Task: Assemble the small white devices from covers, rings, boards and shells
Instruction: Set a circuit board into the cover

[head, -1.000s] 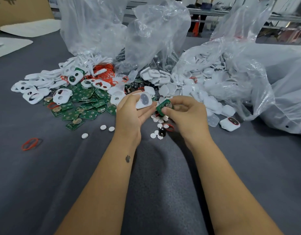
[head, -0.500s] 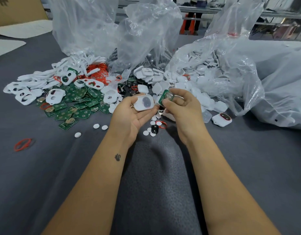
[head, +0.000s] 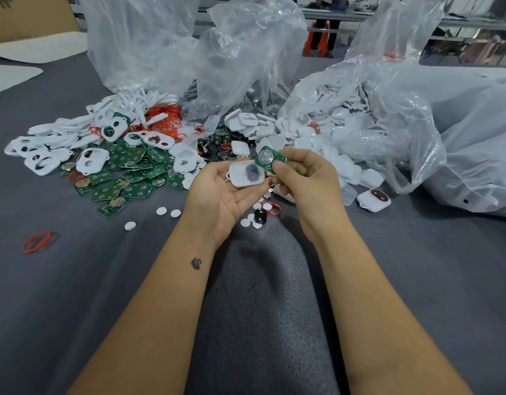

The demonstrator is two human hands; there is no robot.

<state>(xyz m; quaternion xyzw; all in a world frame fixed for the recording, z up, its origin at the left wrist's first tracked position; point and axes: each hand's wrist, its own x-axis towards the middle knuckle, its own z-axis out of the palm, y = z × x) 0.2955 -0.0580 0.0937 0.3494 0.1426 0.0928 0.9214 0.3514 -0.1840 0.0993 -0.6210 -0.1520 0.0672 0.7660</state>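
Observation:
My left hand [head: 217, 198] lies palm up and holds a white shell [head: 246, 173] on its fingertips, its hollow side facing me with a dark patch inside. My right hand [head: 306, 181] pinches a green board [head: 268, 159] with a round silver cell on it, tilted just above the shell's right end. Behind the hands lie a heap of green boards [head: 132, 178], white covers [head: 92, 159] with two holes, and red rings [head: 163, 121]. One finished white device [head: 372, 199] with a red-ringed dark window sits to the right.
Clear plastic bags [head: 246, 52] stand behind the heaps; one at the right [head: 360, 124] spills white shells. Small white discs [head: 166, 212], a black part [head: 260, 215] and a red ring [head: 38, 240] lie loose on the grey cloth. A cardboard box [head: 29, 15] is at the far left.
Both hands have risen a little from the table. The right hand has turned the green board so that its silver cell faces up beside the shell.

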